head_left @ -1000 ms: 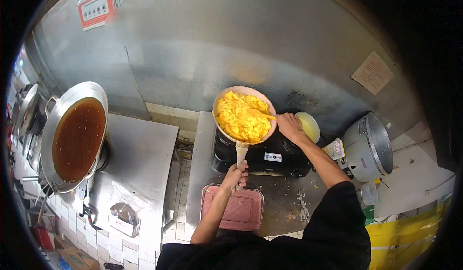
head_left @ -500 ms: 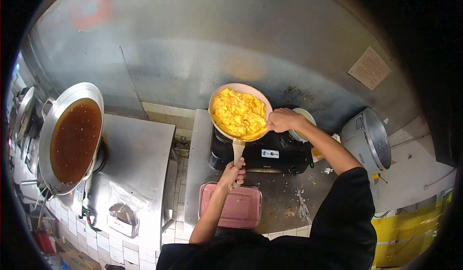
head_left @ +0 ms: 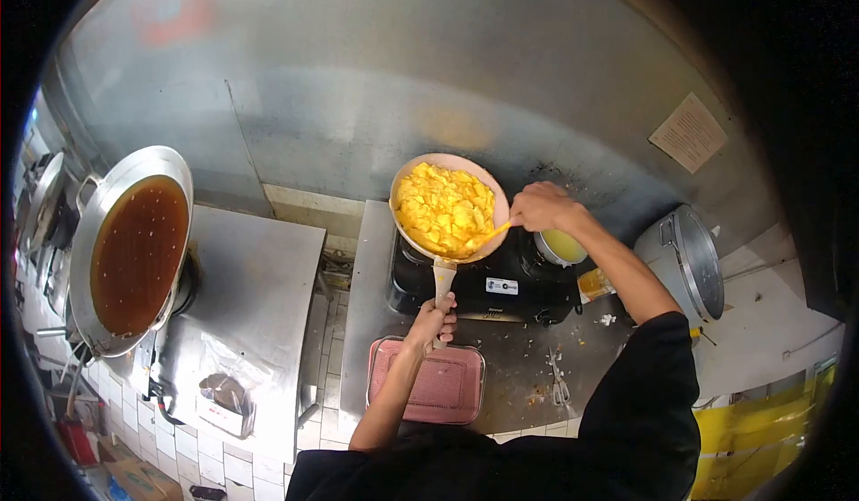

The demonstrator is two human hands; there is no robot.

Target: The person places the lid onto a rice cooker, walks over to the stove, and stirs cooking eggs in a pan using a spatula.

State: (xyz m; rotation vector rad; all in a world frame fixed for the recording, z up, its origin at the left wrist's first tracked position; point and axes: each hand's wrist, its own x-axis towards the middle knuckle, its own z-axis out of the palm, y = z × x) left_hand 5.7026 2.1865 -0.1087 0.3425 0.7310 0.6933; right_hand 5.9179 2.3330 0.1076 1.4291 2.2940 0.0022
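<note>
Left of the stove (head_left: pixel 470 297), a wide wok (head_left: pixel 173 159) holds brown liquid (head_left: pixel 139 255). In front of the stove, the left hand (head_left: pixel 434 324) wraps its fingers around the handle (head_left: pixel 445 276) of the pan (head_left: pixel 485 182) of yellow egg (head_left: pixel 443 208) over the stove's left side; grip firmly to steady it. Above the stove's right side, the right hand's (head_left: pixel 544 208) fingers pinch a utensil (head_left: pixel 495 233) angled into the egg; stroke evenly along the pan wall.

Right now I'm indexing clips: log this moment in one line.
left hand: gripping pan handle | right hand: holding yellow utensil | pan: yellow food inside, over black stove
</note>
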